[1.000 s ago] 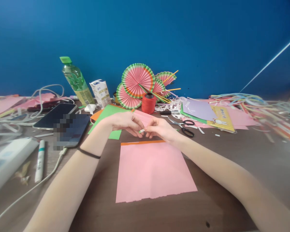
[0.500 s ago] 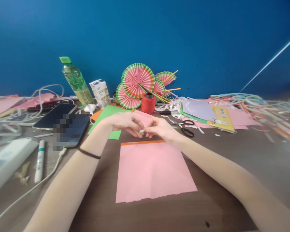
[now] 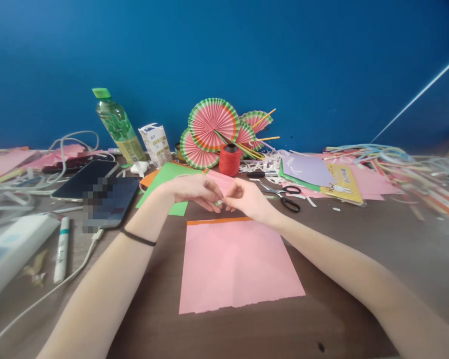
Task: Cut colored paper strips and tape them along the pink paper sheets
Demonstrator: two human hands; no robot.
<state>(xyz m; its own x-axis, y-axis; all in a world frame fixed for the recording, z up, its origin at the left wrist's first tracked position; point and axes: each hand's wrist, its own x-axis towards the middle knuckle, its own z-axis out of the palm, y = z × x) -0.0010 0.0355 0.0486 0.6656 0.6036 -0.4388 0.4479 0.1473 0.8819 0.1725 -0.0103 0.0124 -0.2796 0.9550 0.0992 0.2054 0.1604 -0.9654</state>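
Observation:
A pleated strip of pink paper, green and orange at its far left end, is held between my two hands above the table. My left hand is closed round its left side, fingers bent. On the other side, my right hand pinches with thumb and forefinger at the near end, where a tiny pale bit shows between the fingertips. Much of the strip is hidden by the fingers. Just below them a flat pink sheet with an orange top edge lies on the table. Behind my left hand lies green paper.
Beyond the hands stand a red thread spool and several round paper fans. Scissors and a paper packet lie to the right. Leftward are a bottle, a carton, phones, a marker and cables.
My right hand has shifted slightly left, its fingertips closer to my left hand's. Less of the pale bit shows between them. The flat sheet and the other things have stayed put.

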